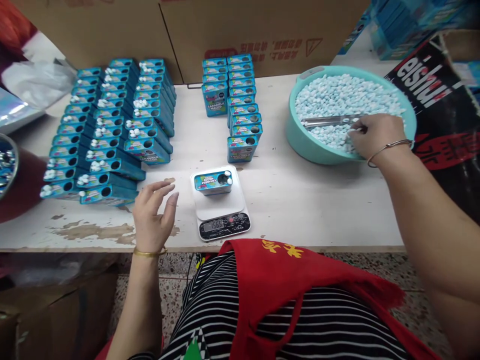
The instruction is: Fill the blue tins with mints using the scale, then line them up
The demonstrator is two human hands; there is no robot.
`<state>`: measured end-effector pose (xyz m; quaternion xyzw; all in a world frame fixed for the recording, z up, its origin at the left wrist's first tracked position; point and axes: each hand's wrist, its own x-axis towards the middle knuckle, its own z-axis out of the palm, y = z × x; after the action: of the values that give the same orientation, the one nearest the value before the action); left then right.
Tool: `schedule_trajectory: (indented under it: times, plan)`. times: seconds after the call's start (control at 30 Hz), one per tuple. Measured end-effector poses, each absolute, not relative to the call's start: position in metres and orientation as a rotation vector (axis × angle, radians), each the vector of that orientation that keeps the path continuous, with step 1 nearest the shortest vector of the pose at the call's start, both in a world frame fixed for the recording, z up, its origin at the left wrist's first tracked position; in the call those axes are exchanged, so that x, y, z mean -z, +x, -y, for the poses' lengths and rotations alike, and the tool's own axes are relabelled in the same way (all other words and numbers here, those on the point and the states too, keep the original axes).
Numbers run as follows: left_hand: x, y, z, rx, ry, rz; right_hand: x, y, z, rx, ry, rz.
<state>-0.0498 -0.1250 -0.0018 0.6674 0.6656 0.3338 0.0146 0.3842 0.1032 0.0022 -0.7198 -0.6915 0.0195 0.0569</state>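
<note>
My left hand (152, 215) hovers over the table's front edge, fingers apart and nothing in it. To its right a small blue candy tin (213, 183) stands on a white digital scale (221, 206), white candies at the round hole in its top. My right hand (377, 136) is over the turquoise basin (318, 150), fingers curled down against the pale blue candies (337, 90). A shiny metal scoop (322, 121) lies on the candies, its right end beside my right fingers. What those fingers hold is hidden.
Rows of blue tins (108, 127) topped with candies stand at left. Two shorter rows of tins (242, 112) are behind the scale. A large cardboard box (225, 25) closes off the back. A dark red bucket (22, 185) sits far left, a black printed bag (435, 100) right.
</note>
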Motion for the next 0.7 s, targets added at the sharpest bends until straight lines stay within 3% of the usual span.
schedule_trajectory:
  times: [0.13,0.27,0.47,0.7]
  plan:
    - [0.000,-0.043,0.118,-1.074,2.089,-1.991,-0.011,0.375,-0.098,-0.308,-2.089,1.687]
    - [-0.001,-0.033,0.111,-1.089,2.141,-1.877,-0.031,0.335,-0.071,-1.005,-1.611,1.148]
    - [0.001,-0.025,0.102,-1.043,2.174,-1.805,-0.041,0.257,-0.013,-1.816,-1.207,0.998]
    - [-0.006,-0.016,0.100,-1.095,2.226,-1.795,-0.011,0.211,0.024,-2.262,-1.025,0.616]
